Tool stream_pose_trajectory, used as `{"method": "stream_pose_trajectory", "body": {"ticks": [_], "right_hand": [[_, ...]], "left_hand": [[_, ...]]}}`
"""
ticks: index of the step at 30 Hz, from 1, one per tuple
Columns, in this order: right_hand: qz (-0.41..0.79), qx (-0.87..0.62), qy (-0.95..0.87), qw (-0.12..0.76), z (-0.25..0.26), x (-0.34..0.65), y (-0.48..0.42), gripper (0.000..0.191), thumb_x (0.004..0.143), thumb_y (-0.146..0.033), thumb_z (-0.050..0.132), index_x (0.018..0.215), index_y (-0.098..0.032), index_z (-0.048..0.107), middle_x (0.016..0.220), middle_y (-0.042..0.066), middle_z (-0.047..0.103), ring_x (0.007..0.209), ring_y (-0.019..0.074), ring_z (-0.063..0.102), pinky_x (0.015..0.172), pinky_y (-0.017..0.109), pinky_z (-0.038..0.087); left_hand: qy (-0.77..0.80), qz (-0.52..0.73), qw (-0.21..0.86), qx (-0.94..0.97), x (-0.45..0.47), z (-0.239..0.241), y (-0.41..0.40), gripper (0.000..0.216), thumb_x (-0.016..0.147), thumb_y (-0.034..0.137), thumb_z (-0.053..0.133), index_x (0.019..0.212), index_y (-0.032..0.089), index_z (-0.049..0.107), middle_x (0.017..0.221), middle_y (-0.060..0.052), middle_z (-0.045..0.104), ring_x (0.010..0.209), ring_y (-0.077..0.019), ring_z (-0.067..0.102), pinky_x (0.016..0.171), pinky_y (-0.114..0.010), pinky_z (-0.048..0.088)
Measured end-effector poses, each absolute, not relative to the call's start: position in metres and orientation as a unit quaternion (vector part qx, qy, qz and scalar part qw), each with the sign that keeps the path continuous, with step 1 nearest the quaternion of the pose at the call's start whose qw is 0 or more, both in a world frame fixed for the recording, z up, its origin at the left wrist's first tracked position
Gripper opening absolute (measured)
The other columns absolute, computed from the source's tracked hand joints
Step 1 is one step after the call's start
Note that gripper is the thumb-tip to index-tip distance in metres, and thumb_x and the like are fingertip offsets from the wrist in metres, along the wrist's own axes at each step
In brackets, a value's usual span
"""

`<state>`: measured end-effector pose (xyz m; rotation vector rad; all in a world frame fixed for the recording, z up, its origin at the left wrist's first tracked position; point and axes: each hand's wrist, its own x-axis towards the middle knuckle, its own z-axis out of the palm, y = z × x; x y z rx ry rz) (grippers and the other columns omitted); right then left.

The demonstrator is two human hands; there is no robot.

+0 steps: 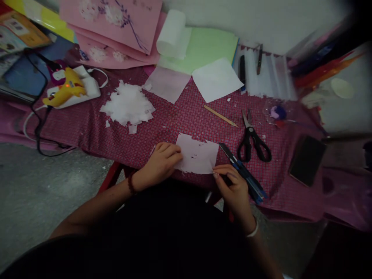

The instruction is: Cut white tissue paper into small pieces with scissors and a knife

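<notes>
A thin white paper sheet with ragged edges and a few small slits lies at the front edge of the cloth-covered table. My left hand rests on its left side, fingers curled, with what lies under them hidden. At the lower right corner, my right hand pinches the sheet between thumb and fingers. Just right of the sheet lies a blue utility knife, close to my right hand. Black-handled scissors lie partly opened beyond it. A wooden pencil is behind the sheet.
A pile of white paper pieces sits at the left. Behind it are a yellow glue gun on a power strip and trailing cords. A paper roll, green sheet and pink cards fill the back. A dark phone lies right.
</notes>
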<state>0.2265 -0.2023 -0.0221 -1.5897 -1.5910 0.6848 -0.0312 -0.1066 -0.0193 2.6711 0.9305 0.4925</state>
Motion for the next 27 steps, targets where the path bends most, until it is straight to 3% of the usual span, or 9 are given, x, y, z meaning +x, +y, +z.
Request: {"method": "stream_pose_trajectory", "body": {"ticks": [4, 10, 13, 18, 23, 27], "right_hand": [[0.259, -0.620, -0.642, 0.370, -0.024, 0.226, -0.202, 0.013, 0.092, -0.017, 0.059, 0.084, -0.023, 0.068, 0.088, 0.004, 0.073, 0.085, 0.0196, 0.069, 0.080, 0.038, 0.056], [0.223, -0.623, -0.657, 0.361, -0.025, 0.223, -0.205, 0.013, 0.088, -0.018, 0.061, 0.085, -0.023, 0.073, 0.109, 0.009, 0.071, 0.098, 0.0234, 0.069, 0.084, 0.043, 0.057], [0.232, -0.611, -0.671, 0.348, -0.026, 0.224, -0.205, 0.015, 0.089, -0.018, 0.060, 0.086, -0.025, 0.073, 0.103, 0.007, 0.075, 0.095, 0.0230, 0.071, 0.085, 0.043, 0.057], [0.231, -0.612, -0.670, 0.350, -0.025, 0.223, -0.203, 0.012, 0.091, -0.018, 0.061, 0.085, -0.023, 0.071, 0.082, 0.004, 0.075, 0.079, 0.0202, 0.071, 0.075, 0.038, 0.057], [0.217, -0.653, -0.646, 0.331, -0.025, 0.218, -0.200, 0.015, 0.093, -0.021, 0.058, 0.083, -0.022, 0.069, 0.079, 0.003, 0.072, 0.076, 0.0198, 0.069, 0.073, 0.036, 0.055], [0.200, -0.679, -0.626, 0.328, -0.026, 0.214, -0.197, 0.015, 0.093, -0.024, 0.059, 0.082, -0.022, 0.069, 0.077, 0.003, 0.072, 0.073, 0.0198, 0.068, 0.072, 0.035, 0.054]], "left_hand": [[0.319, 0.146, 0.109, 0.930, -0.045, -0.011, -0.103, 0.013, 0.092, 0.018, 0.056, 0.098, 0.021, 0.068, 0.103, -0.007, 0.065, 0.096, -0.0219, 0.052, 0.084, -0.038, 0.039], [0.316, 0.092, 0.148, 0.933, -0.058, -0.008, -0.109, 0.029, 0.090, 0.020, 0.060, 0.118, 0.022, 0.065, 0.108, -0.008, 0.065, 0.101, -0.0237, 0.052, 0.088, -0.040, 0.039], [0.338, 0.108, 0.190, 0.915, -0.059, -0.013, -0.111, 0.032, 0.089, 0.017, 0.058, 0.121, 0.020, 0.063, 0.110, -0.008, 0.066, 0.102, -0.0233, 0.054, 0.089, -0.039, 0.040], [0.348, 0.153, 0.243, 0.892, -0.057, -0.019, -0.110, 0.012, 0.093, 0.021, 0.058, 0.097, 0.021, 0.070, 0.098, -0.005, 0.066, 0.093, -0.0194, 0.056, 0.085, -0.036, 0.040], [0.379, 0.174, 0.282, 0.864, -0.050, -0.014, -0.106, 0.021, 0.096, 0.029, 0.058, 0.082, 0.017, 0.068, 0.089, -0.004, 0.064, 0.086, -0.0165, 0.055, 0.081, -0.033, 0.041], [0.421, 0.134, 0.251, 0.861, -0.040, -0.011, -0.104, 0.026, 0.096, 0.031, 0.056, 0.075, 0.016, 0.064, 0.086, -0.004, 0.063, 0.084, -0.0174, 0.054, 0.078, -0.034, 0.040]]}}
